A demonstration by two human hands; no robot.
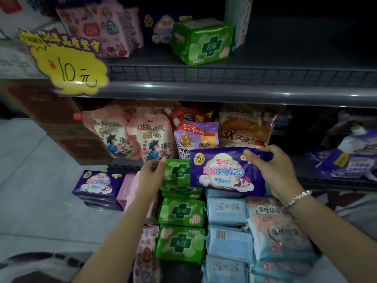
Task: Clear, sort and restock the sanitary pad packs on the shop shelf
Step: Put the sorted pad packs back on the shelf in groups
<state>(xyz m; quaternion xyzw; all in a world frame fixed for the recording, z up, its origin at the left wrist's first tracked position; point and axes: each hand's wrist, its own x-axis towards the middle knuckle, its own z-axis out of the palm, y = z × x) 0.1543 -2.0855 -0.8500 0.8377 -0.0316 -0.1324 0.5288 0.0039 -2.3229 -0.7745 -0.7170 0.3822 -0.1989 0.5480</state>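
My right hand grips the top right corner of a purple pad pack, held in the air in front of the lower shelf. My left hand hangs just left of it, over the top green pad pack, fingers loosely bent and holding nothing. Below lie sorted stacks: green packs, light blue packs, pink-and-white packs, pink packs and a purple stack at the left. On the upper shelf stands one green pack with pink packs to its left.
Detergent refill pouches and an orange pouch fill the lower shelf behind the packs. A yellow price sign hangs at the upper shelf's left end. The right part of the upper shelf is dark. Bottles stand far right. Brown cartons sit left.
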